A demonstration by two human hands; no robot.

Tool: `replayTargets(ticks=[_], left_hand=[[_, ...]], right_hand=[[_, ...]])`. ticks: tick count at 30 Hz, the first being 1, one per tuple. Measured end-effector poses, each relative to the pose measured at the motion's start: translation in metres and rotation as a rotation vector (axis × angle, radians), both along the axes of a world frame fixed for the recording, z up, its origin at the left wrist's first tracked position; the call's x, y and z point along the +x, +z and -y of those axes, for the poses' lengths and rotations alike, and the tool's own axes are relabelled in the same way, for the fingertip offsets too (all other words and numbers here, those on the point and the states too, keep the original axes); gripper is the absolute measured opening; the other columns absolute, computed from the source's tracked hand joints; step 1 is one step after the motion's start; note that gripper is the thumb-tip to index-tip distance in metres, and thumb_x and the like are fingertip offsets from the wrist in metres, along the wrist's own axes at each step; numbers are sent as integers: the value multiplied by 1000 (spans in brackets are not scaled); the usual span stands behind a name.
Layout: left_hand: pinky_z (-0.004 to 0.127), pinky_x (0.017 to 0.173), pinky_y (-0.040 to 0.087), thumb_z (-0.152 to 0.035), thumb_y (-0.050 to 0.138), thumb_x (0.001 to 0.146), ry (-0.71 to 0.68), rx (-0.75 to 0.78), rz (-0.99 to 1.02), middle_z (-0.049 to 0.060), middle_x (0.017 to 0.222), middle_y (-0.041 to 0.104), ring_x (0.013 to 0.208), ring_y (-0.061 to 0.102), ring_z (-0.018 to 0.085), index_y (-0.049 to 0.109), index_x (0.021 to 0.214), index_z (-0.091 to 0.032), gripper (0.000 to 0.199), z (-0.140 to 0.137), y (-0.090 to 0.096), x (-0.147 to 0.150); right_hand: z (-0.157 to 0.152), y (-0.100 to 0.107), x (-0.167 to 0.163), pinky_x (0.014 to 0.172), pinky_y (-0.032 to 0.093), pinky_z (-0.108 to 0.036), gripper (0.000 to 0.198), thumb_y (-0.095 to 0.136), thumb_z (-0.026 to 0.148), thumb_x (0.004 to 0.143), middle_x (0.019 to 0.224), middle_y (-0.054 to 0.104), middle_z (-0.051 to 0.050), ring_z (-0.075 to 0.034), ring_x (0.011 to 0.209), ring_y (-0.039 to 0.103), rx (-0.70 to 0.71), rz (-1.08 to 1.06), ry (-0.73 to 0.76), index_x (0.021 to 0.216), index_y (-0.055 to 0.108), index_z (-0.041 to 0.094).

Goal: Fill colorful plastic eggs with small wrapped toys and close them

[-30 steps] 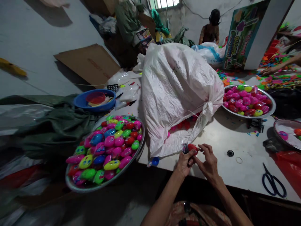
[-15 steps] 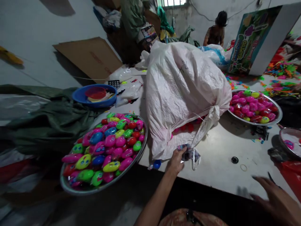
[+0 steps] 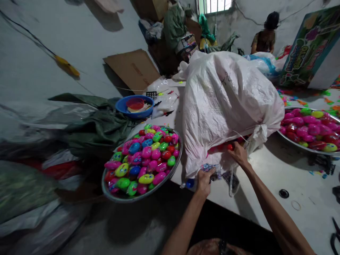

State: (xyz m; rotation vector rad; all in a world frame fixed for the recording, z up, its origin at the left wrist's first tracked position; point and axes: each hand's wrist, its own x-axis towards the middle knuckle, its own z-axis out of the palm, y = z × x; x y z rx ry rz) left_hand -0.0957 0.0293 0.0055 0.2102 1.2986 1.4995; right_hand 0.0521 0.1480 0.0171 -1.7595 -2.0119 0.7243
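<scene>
A large white woven sack (image 3: 220,102) lies on the table with its opening toward me, showing pink and red pieces inside. My right hand (image 3: 240,156) reaches to that opening, its fingertips closed on a red plastic egg (image 3: 230,146). My left hand (image 3: 204,182) is at the table's front edge, thumb and fingers pinching small printed plastic wrappers (image 3: 212,170). Just left of it sits a small blue piece (image 3: 190,183). A dark wrapper and a pale strap (image 3: 231,187) lie between the hands. To the left, a wide basin (image 3: 117,198) holds many wrapped, colourful plastic eggs.
Another metal bowl (image 3: 297,144) of eggs stands right of the sack. A blue basin (image 3: 122,106) is behind the left one. On the table's right are a black ring (image 3: 284,193) and scissors (image 3: 334,235). A printed box (image 3: 305,53) and a person (image 3: 262,39) are farther back.
My right hand has moved from the table's right side to the sack opening and taken hold of a red egg. My left hand still holds the wrappers. The view has turned left.
</scene>
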Motion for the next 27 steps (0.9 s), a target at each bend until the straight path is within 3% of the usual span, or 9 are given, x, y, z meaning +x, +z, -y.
replayTargets(ticks=[3,6,8,14,17,21,27], left_hand=[[27,58,48,-25,82,41,-9,6,-5,2,62,65,55,60,15,61,68,-12,37,-4,-3,5],[26,53,46,-27,82,42,-34,-18,-22,1,56,61,51,58,14,60,64,-12,35,-6,-6,15],[25,51,44,-30,82,44,-69,-15,-51,0,54,60,50,57,13,58,63,-12,35,-5,-7,21],[21,47,42,-31,81,47,-213,-4,-109,-1,53,56,47,52,9,58,62,-11,34,0,-4,31],[20,41,39,-28,81,45,-304,-28,-43,-4,51,53,38,41,4,61,70,-11,36,0,1,31],[19,37,36,-28,81,46,-362,-60,-15,-5,49,51,32,30,0,62,69,-9,35,2,4,30],[18,34,32,-33,81,45,-364,-61,-213,-2,49,52,37,40,5,65,68,-9,38,3,1,28]], right_hand=[[40,1,15,65,44,-27,31,48,35,81,94,64,-5,-18,78,60,-143,-459,29,108,52,19],[78,2,25,58,42,-24,27,60,37,75,83,63,-3,-16,69,57,-330,-1021,-39,94,59,19],[94,4,29,52,38,-23,26,67,36,69,79,62,-2,-14,63,54,-384,-1162,-123,87,60,19],[99,6,28,47,37,-21,30,75,30,61,74,62,0,-11,56,53,-540,-1290,-81,84,59,18],[99,1,26,48,40,-21,29,75,29,61,70,62,1,-10,54,53,-497,-1341,-167,82,59,18],[105,-7,26,52,45,-25,38,74,30,62,80,63,-1,-12,58,56,-457,-1418,-252,94,59,19],[110,-11,26,55,47,-25,30,72,30,66,79,66,-3,-13,59,58,-471,-1427,-234,91,61,18]])
